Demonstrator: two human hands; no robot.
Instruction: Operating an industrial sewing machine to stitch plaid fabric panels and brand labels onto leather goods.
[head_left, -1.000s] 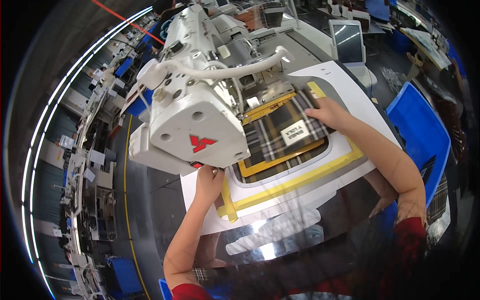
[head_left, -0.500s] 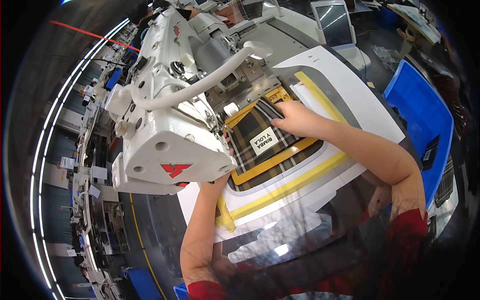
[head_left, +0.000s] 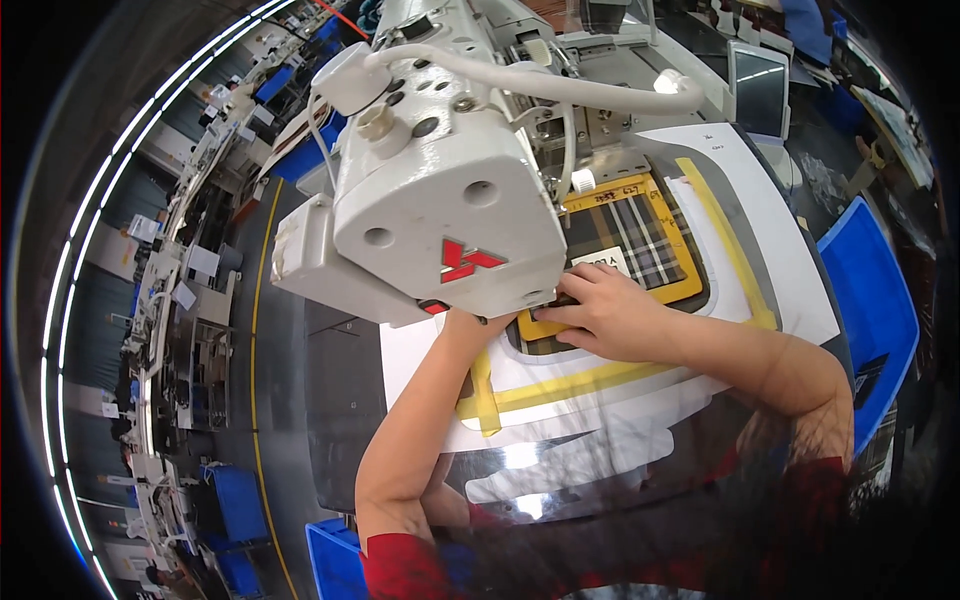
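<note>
Brown, black and white plaid fabric (head_left: 625, 228) lies within a yellow rectangular frame (head_left: 672, 228) below the head of a white industrial sewing machine (head_left: 450, 210). A small white label (head_left: 603, 262) on the fabric is partly covered by my right hand (head_left: 618, 315). That hand rests over the frame's near left corner, its fingers apart and their tips on the fabric and frame edge. My left hand (head_left: 478, 328) reaches to the same corner from the left. The machine head and my right fingers hide its fingers.
White paper with yellow tape (head_left: 560, 388) surrounds the frame on the dark, shiny tabletop (head_left: 345, 375). A white hose (head_left: 540, 85) arches over the machine. At the right stand a blue bin (head_left: 870, 310) and a screen (head_left: 758, 90). Another blue bin (head_left: 333, 555) sits at lower left.
My right hand has moved from the fabric's far right side to the frame's near left corner. The fabric now lies flatter in the frame. My view has shifted, so the machine appears farther right.
</note>
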